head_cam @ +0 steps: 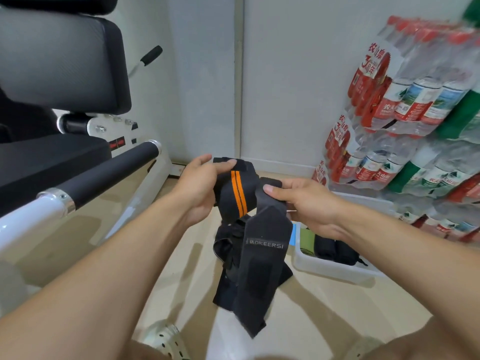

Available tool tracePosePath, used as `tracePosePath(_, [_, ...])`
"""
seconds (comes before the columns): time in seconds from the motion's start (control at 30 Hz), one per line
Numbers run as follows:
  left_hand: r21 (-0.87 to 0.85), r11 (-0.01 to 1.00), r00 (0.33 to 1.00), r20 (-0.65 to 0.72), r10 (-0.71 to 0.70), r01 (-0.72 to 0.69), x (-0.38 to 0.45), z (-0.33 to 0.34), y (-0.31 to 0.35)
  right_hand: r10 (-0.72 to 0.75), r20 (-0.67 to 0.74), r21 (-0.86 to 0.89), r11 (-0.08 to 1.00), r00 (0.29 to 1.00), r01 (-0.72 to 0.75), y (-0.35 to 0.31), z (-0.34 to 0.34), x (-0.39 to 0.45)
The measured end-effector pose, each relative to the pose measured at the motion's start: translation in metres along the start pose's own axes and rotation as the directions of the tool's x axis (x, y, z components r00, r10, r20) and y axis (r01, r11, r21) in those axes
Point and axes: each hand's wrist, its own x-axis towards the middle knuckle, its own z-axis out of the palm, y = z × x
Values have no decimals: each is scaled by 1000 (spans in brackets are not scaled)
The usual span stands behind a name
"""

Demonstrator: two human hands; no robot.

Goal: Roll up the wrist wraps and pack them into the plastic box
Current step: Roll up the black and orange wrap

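The left hand (198, 188) holds a black wrist wrap (235, 193) with orange stripes, its fingers (226, 165) curled over the top of the wrap. At 3 o'clock from it, the right hand (309, 203) pinches a second black wrap (262, 245) with thumb on top; this one hangs down with a logo on it. The white plastic box (330, 267) sits on the floor at 4 o'clock, with rolled wraps (335, 249) inside. Packs of water bottles (405, 105) are stacked at 2 o'clock.
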Motion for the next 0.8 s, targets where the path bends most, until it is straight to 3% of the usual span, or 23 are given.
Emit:
tracePosePath(0.13, [128, 992, 990, 142, 0, -18, -7, 2, -4, -18, -89, 91, 996, 996, 26, -4, 1, 3])
tracePosePath(0.23, [96, 994, 991, 128, 32, -44, -5, 3, -5, -35, -112, 106, 993, 993, 47, -7, 0, 1])
tracePosePath(0.37, [3, 997, 997, -5, 80, -80, -1, 2, -4, -17, 27, 131, 991, 999, 13, -11, -5, -5])
tracePosePath(0.5, [-104, 994, 999, -26, 18, -21, -4, 3, -1, 58, 169, 55, 996, 984, -68, -4, 0, -10])
tracePosePath(0.63, [-113, 989, 994, 70, -87, 94, -14, 11, -1, 20, 10, 116, 993, 1000, -21, -5, 3, -7])
tracePosePath(0.8, [103, 990, 986, 127, -111, 98, -18, 12, -6, -8, -37, 167, 986, 999, 14, -11, -6, -1])
